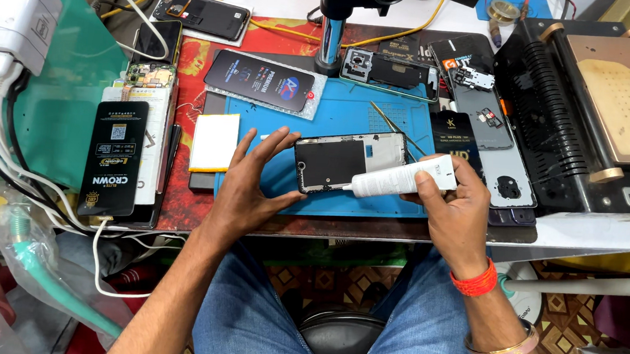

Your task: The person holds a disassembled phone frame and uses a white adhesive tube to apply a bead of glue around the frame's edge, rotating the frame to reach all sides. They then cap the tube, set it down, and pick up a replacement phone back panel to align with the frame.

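An opened phone frame (pixel 349 162) lies at the middle of the frame on a blue work mat (pixel 349 116), its dark inner panel facing up and its left end a little lower than its right. The left hand (pixel 252 184) is spread, fingers fanned apart, with the fingertips touching the frame's left edge and the palm resting on the mat's lower left part. The right hand (pixel 457 209), just right of centre, is closed around a white glue tube (pixel 403 179), thumb on top and fingers curled beneath; the tube's thin nozzle points left and meets the lower edge of the frame. An orange thread band and a pale bangle sit on that wrist.

Just left of the mat lies a white flat battery (pixel 214 142). Above it, in the upper middle, a dark phone screen (pixel 260 80) rests on a pale pad. Thin tweezers (pixel 396 127) lie on the mat right of the frame. At the left of the frame stands a long black box (pixel 113 157), and at the upper right a black heating machine (pixel 593 115) with a tan plate
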Motion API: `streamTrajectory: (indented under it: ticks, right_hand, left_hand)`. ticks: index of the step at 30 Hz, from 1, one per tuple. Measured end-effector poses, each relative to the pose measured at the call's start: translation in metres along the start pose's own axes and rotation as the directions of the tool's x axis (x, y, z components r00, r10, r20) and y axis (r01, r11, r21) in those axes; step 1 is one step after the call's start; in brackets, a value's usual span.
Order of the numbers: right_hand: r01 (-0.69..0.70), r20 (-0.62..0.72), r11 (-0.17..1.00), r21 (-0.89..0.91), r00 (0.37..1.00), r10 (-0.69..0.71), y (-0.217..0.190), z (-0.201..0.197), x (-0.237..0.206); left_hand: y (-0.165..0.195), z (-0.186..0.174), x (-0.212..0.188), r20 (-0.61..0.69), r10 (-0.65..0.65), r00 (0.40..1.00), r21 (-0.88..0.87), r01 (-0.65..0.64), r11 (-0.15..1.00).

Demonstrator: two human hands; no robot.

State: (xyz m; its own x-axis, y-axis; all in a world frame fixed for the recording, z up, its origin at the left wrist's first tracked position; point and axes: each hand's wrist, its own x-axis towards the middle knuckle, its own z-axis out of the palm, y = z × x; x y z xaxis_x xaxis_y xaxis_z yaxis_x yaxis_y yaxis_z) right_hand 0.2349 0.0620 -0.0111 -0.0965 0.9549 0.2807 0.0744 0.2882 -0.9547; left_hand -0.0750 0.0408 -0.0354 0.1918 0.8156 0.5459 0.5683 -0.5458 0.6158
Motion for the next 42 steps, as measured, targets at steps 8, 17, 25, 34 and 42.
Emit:
streamTrajectory:
  ticks: [8,17,25,34,42]
  right_hand:
    - [0.005,-0.001,1.000,-0.016,1.000,-0.005,0.000,-0.004,0.000]
    - [-0.005,-0.008,1.000,-0.013,1.000,0.005,-0.002,-0.007,0.001]
    - [0.017,0.014,1.000,-0.002,1.000,-0.017,0.003,0.002,0.002]
    - [0.015,0.017,1.000,-0.006,1.000,-0.015,0.000,-0.003,0.004]
    - [-0.022,-0.004,1.000,-0.020,1.000,0.022,-0.003,-0.011,0.004]
  left_hand:
    - [-0.001,0.000,0.000,0.000,-0.003,1.000,0.005,0.003,1.000]
    - [0.000,0.000,0.000,0.000,0.002,1.000,0.015,-0.002,1.000]
    - [0.001,0.000,0.000,-0.003,0.012,1.000,0.010,-0.012,1.000]
    - [0.000,0.000,0.000,-0.006,0.018,1.000,0.003,-0.018,1.000]
    - [0.000,0.000,0.000,-0.011,0.031,0.999,0.005,-0.031,1.000]
